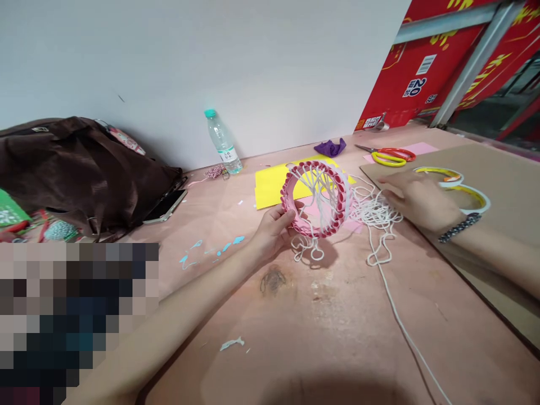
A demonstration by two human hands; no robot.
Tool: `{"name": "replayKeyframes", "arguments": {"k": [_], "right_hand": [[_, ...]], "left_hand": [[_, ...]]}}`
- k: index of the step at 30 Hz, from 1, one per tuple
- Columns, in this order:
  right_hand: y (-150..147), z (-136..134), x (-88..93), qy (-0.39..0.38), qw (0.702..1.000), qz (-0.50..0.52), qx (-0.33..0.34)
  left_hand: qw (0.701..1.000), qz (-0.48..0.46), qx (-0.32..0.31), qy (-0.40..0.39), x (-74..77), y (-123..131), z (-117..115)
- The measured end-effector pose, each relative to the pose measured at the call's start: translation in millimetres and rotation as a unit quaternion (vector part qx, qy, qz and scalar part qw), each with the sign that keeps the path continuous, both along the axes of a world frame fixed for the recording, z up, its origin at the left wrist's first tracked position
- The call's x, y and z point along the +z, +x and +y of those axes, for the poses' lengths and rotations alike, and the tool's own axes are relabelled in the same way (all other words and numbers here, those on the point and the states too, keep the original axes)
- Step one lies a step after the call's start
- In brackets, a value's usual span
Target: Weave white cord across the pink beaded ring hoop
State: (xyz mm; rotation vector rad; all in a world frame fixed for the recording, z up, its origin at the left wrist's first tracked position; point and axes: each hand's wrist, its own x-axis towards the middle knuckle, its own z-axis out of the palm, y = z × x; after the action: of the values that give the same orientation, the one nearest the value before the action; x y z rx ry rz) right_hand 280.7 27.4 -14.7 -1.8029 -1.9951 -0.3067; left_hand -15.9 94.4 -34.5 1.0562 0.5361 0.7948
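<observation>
A pink ring point(287, 194) with scalloped edges is held up at its left side by my left hand point(276, 228), thumb in front and fingers closed round the rim. White yarn point(316, 183) is strung across its opening in many crossing strands, and loops dangle beneath it. To the right of the ring lies a tangled heap of white yarn point(375, 211), with one strand running to the front edge of the view. My right hand point(415, 197) hovers beside that heap, above the cardboard edge, fingers partly outstretched and blurred. I see nothing held in it.
Tape rolls point(475, 197) and scissors point(392, 157) lie on or near a cardboard sheet point(498, 236) at right. Behind the ring are yellow paper point(268, 188) and a purple crumpled piece point(331, 147). A bottle point(223, 143), phone point(164, 207) and brown bag point(80, 169) stand left.
</observation>
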Motion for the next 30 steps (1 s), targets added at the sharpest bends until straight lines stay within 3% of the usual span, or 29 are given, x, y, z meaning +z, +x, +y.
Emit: {"name": "replayKeyframes", "arguments": {"k": [2, 5, 7, 9, 11, 13, 15, 17, 19, 21, 23, 24, 26, 28, 30], "right_hand": [[-27.4, -10.3, 5.7, -0.041, 0.992, 0.085, 0.088], [-74.2, -26.6, 14.6, -0.122, 0.942, 0.167, 0.266], [-83.5, -29.0, 16.2, -0.142, 0.924, 0.18, 0.307], [-67.8, -23.0, 13.3, -0.129, 0.935, 0.211, 0.255], [-35.6, -12.0, 8.4, -0.097, 0.965, 0.207, 0.126], [-3.4, -1.6, 4.9, -0.058, 0.99, 0.123, -0.028], [12.4, 3.1, 5.2, -0.026, 0.992, 0.063, -0.104], [4.2, -0.3, 9.2, 0.0, 0.995, 0.065, -0.077], [-23.6, -9.9, 15.0, -0.012, 0.994, 0.105, 0.037], [-56.6, -21.0, 20.2, -0.101, 0.965, 0.156, 0.183], [-77.7, -27.9, 22.3, -0.2, 0.924, 0.186, 0.267], [-79.9, -28.6, 21.8, -0.23, 0.912, 0.203, 0.274], [-66.1, -24.0, 18.0, -0.225, 0.915, 0.242, 0.231], [-35.3, -13.9, 12.2, -0.152, 0.948, 0.245, 0.139], [-3.7, -3.7, 7.5, -0.06, 0.983, 0.171, 0.029]], "left_hand": [[1.0, -0.007, -0.008, 0.003, 0.0, -0.4, -0.3], [1.0, -0.007, -0.002, 0.001, 0.5, -0.9, -1.0], [1.0, -0.001, 0.005, -0.002, 0.7, -1.0, -1.2], [1.0, 0.004, 0.002, -0.004, 0.4, -0.8, -0.8], [1.0, -0.001, 0.002, -0.001, -0.5, -0.4, 0.1], [1.0, -0.01, 0.004, 0.008, -1.6, 0.3, 1.0], [1.0, -0.013, 0.002, 0.014, -2.3, 0.9, 1.4], [1.0, -0.014, 0.002, 0.015, -2.2, 1.3, 1.2], [1.0, -0.012, 0.007, 0.013, -1.5, 1.2, 0.4], [1.0, -0.008, 0.007, 0.009, -0.7, 0.7, -0.3], [1.0, -0.006, 0.006, 0.008, -0.2, 0.0, -0.7], [1.0, -0.006, 0.006, 0.01, -0.3, -0.2, -0.8], [1.0, -0.002, 0.004, 0.013, -0.9, -0.3, -0.5], [1.0, 0.001, 0.002, 0.012, -1.9, 0.1, -0.2], [1.0, -0.003, 0.006, 0.011, -2.4, 0.7, -0.1]]}}
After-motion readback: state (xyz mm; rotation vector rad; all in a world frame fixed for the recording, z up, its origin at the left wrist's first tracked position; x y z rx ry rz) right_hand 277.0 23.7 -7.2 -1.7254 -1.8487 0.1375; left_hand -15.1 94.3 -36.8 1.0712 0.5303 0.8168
